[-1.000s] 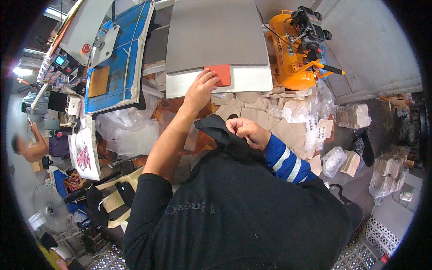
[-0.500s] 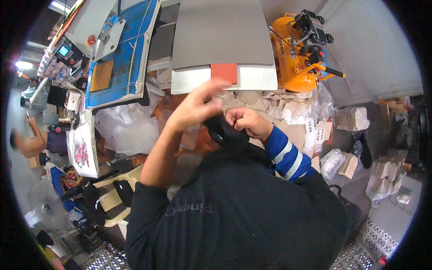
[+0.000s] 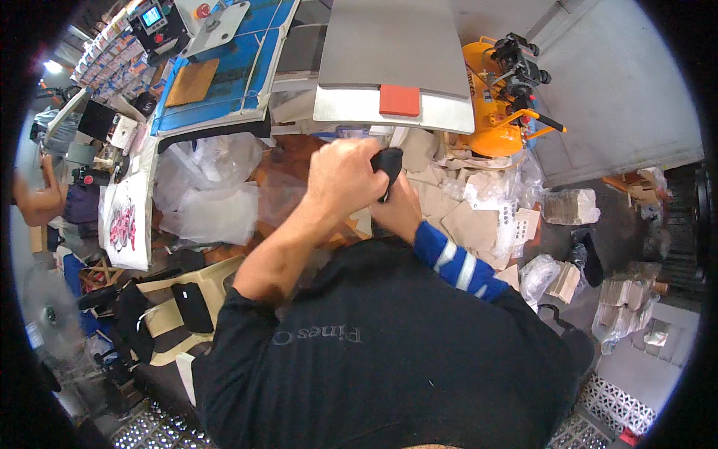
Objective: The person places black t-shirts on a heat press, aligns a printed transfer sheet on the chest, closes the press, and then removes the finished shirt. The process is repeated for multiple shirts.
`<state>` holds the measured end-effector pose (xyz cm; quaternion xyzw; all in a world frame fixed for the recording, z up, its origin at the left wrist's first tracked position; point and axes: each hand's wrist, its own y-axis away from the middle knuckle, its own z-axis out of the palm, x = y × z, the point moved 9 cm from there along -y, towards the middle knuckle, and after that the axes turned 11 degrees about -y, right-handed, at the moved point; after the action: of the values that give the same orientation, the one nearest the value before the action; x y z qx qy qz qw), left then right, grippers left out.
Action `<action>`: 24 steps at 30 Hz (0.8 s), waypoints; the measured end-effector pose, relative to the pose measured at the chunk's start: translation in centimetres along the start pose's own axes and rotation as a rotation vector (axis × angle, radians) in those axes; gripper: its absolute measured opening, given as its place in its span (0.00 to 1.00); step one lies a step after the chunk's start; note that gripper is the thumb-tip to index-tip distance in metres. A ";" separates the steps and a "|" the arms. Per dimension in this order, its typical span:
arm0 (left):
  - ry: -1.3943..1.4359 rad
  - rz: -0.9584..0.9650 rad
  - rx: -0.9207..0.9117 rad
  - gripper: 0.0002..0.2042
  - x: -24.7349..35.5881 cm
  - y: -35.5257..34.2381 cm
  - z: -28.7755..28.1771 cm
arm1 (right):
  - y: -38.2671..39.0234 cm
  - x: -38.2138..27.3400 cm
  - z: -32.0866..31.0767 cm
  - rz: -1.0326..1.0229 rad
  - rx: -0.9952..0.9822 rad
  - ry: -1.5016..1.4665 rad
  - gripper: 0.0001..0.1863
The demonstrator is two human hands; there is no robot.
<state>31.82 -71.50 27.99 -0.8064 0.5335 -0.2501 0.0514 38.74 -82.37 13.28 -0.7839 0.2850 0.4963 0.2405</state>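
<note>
My left hand [image 3: 342, 176] is closed in a fist round a bunched piece of black cloth [image 3: 388, 160], part of which sticks out past the knuckles. Just below and to the right, my right hand [image 3: 399, 208] is closed against the same cloth, its fingers largely hidden behind the left hand and the cloth. A blue sleeve with pale stripes [image 3: 456, 266] covers the right forearm. Both hands are held together in front of my chest, short of a grey board on a white platen [image 3: 351, 106]. An orange-red block [image 3: 399, 100] lies at that board's front edge.
A blue-topped machine bed [image 3: 243, 75] stands left, with a brown pad [image 3: 192, 82] on it. To the right is an orange air compressor [image 3: 497, 123]. Cardboard pieces [image 3: 471, 224] and plastic wrap [image 3: 209, 172] lie below. A cream chair [image 3: 217, 280] is lower left; another person [image 3: 41, 194] is far left.
My left hand, earlier raised with fingers apart, has closed round the black cloth. The right hand has shifted left, partly behind it. The view has turned slightly.
</note>
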 end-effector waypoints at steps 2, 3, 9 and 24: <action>-0.070 0.036 0.057 0.09 0.9 -1.2 -4.6 | -2.0 0.4 0.0 -0.137 0.019 0.163 0.14; -0.140 0.048 0.124 0.11 0.9 -1.7 -7.5 | -3.1 1.1 -0.6 -0.162 0.051 0.236 0.12; -0.117 0.211 0.693 0.27 -3.9 -1.0 -23.9 | -7.4 -1.4 -6.0 -0.461 0.187 0.030 0.09; 0.240 -0.016 -0.107 0.13 -14.4 2.3 -7.2 | -5.9 -18.7 -8.0 -0.502 -0.352 0.147 0.23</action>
<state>22.21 -58.38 28.41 -0.7766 0.5419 -0.3162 -0.0578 41.48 -79.48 34.10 -0.8933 0.0088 0.4049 0.1950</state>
